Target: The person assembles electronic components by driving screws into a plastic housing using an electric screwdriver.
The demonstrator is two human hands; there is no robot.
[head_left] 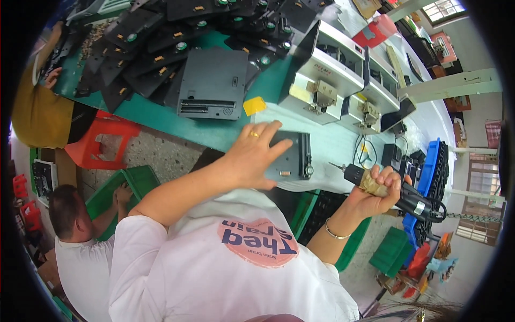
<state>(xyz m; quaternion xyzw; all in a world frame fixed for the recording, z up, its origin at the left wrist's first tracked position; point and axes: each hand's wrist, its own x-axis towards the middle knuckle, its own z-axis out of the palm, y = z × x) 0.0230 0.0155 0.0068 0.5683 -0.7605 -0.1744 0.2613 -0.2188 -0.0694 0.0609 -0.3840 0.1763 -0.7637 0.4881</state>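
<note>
My left hand, with a ring on one finger, has its fingers spread over the left part of a dark plastic housing panel at the table's front edge. It hides that side of the panel. A small brass-coloured part and a round piece show along the panel's near edge. My right hand is wrapped round a black electric screwdriver with tan tape on its grip. The screwdriver's thin bit points left toward the panel, apart from it.
Many dark panels lie heaped at the back left, with a grey housing before them. A yellow card lies near my left hand. Two metal-fronted machines stand behind. A blue tray is at right. Another person bends by a green crate.
</note>
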